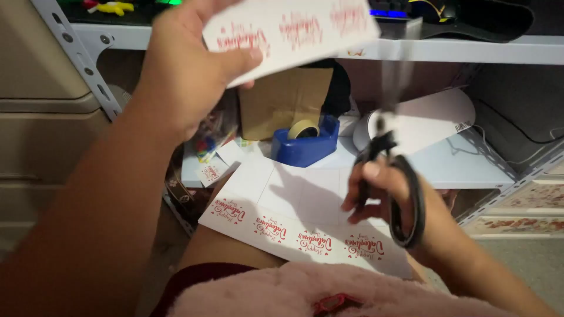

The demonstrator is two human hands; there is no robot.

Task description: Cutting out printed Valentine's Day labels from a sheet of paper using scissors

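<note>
Head view: left hand (188, 70) is pinching a printed paper strip (294, 26) between thumb and fingers, lifting it up so the blades can get at it. Right hand (382, 194) is gripping black scissors (393, 176), fingers through the loops, blades blurred and pointing up at the strip. A printed sheet (294, 205) is lying on the lap. Blue tape dispenser (305, 141) is sitting on a low shelf (470, 170) of a metal rack.

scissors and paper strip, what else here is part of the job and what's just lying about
In use: left hand holding a printed paper strip; right hand holding black scissors; printed sheet on the lap.

Lying about: blue tape dispenser, brown paper bag, small cut card.
</note>
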